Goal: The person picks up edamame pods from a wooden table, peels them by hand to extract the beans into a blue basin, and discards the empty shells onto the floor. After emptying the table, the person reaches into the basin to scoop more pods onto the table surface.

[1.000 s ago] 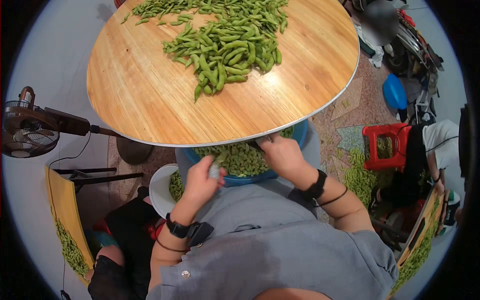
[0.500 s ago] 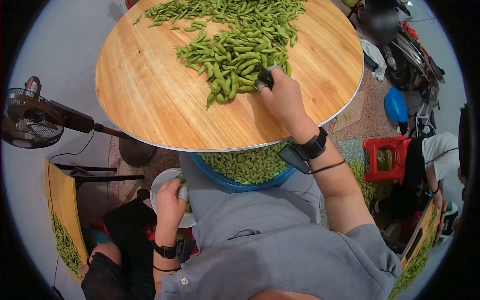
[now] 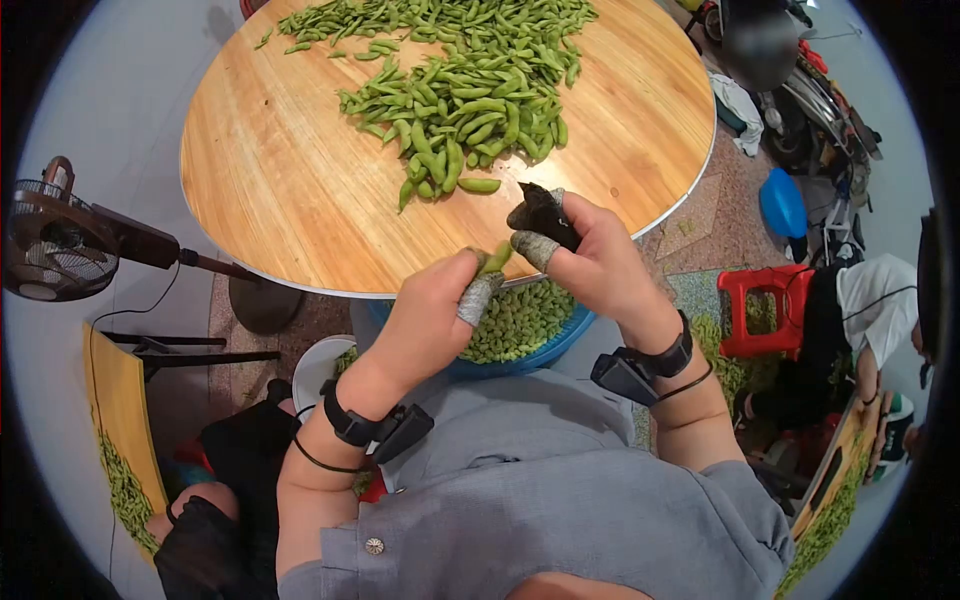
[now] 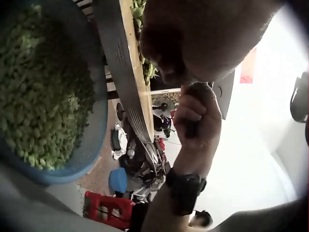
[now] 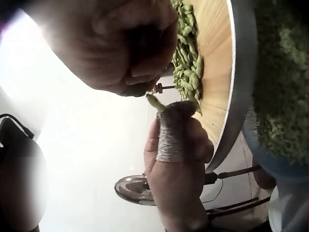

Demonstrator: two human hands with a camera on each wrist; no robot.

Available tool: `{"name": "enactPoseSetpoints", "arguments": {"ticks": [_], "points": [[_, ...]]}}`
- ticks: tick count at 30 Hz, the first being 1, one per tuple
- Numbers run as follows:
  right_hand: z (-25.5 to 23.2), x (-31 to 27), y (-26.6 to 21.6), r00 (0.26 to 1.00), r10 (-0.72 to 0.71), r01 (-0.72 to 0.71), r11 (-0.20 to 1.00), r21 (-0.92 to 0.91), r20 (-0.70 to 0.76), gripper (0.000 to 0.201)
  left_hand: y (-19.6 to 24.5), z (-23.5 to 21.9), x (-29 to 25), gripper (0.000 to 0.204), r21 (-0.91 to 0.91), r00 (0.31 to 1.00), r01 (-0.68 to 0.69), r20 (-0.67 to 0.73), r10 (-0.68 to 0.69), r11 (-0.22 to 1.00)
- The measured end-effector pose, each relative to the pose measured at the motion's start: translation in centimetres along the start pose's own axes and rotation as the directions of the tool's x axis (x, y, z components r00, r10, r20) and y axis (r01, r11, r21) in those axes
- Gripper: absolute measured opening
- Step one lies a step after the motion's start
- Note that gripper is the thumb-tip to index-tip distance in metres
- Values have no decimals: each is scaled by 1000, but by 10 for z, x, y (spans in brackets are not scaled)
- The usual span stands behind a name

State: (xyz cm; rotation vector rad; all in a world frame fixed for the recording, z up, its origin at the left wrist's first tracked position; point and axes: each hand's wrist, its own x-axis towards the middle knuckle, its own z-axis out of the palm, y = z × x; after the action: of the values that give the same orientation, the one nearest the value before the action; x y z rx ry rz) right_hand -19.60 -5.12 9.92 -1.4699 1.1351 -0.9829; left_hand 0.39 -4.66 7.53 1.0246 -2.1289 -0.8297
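My left hand [image 3: 425, 310], its thumb wrapped in grey tape, pinches a green soybean pod [image 3: 497, 258] over the table's near edge. In the right wrist view one end of the pod [image 5: 154, 101] sticks out toward the other hand. My right hand [image 3: 605, 265], also with taped digits, grips a black object [image 3: 545, 215] whose kind I cannot tell. Its taped thumb is close beside the pod. Below both hands is a blue basin [image 3: 548, 354] with shelled green beans [image 3: 520, 318]. A heap of pods [image 3: 470, 110] lies on the round wooden table [image 3: 290, 200].
A white bucket [image 3: 312, 372] stands left of my lap. At the left is a fan [image 3: 60, 245]; at the right, a red stool [image 3: 735, 315] and a blue container [image 3: 783, 203]. More pods lie on side boards, with other people beside them.
My right hand went up to the pod heap and came back to the near edge. My left hand moved from basin to bucket, then up beside the right hand, now with a pod.
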Motion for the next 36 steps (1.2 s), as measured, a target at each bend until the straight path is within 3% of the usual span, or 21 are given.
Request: {"name": "enactPoseSetpoints", "arguments": {"ticks": [1,3,4,6,8,15,17,19,20,21,23,24,25,26,28,29,30,32,34,35,36], "points": [[3,-5,-1,1000,1,-1,1000,6,-5,25,2,1,-4,22,3,1000,-1,7,1,1000],[9,-15,-3,1000,-27,28,998,-57,15,29,8,-1,-11,16,-541,908,409,167,-383,735],[10,-20,3,993,19,-15,999,-40,115,34,7,0,-14,16,-538,905,416,168,-390,733],[13,-27,6,982,39,-32,999,-42,184,33,5,2,-18,17,-703,844,501,266,-466,506],[15,-31,16,956,70,-59,997,-47,286,34,7,3,-20,17,-690,847,502,271,-457,522],[18,-36,17,964,-5,-4,999,32,264,33,9,9,-24,20,-676,869,466,227,-440,571],[14,-37,-1,928,174,-246,950,193,331,38,10,10,-22,18,-693,855,484,246,-456,534],[14,-37,6,921,186,-267,941,206,341,39,11,12,-22,16,-711,842,499,262,-472,496],[15,-36,12,914,198,-287,932,219,354,40,10,16,-22,14,-445,939,309,5,-344,840],[18,-35,19,914,200,-289,932,220,354,40,8,18,-23,11,-51,979,95,-176,-102,994],[26,-35,31,975,-10,-8,997,81,223,42,3,21,-27,10,136,985,17,-174,7,991],[26,-36,27,975,-7,-11,997,82,221,42,1,22,-28,9,320,981,-64,-153,118,945],[25,-36,19,949,137,-201,957,210,282,42,1,21,-29,9,318,982,-66,-150,119,946],[24,-36,13,895,263,-383,867,318,361,42,1,20,-28,9,214,991,-15,-130,43,977],[14,-38,12,830,285,-514,725,458,480,44,2,12,-30,10,107,994,49,-102,-38,993],[9,-39,12,757,270,-630,544,554,595,46,4,3,-30,12,-379,937,349,118,-329,857],[8,-40,12,756,271,-632,541,555,596,46,5,-1,-30,14,-672,785,609,435,-441,421],[5,-42,11,694,261,-712,387,586,671,46,4,0,-29,15,-671,790,603,429,-438,431],[8,-42,8,711,331,-694,471,544,621,45,2,5,-26,17,-670,796,597,426,-430,442],[10,-42,7,726,393,-678,548,490,565,43,0,9,-25,16,-322,952,304,134,-274,897],[14,-43,8,724,396,-680,545,490,565,43,-3,12,-26,17,212,998,-43,-27,50,976]]}}
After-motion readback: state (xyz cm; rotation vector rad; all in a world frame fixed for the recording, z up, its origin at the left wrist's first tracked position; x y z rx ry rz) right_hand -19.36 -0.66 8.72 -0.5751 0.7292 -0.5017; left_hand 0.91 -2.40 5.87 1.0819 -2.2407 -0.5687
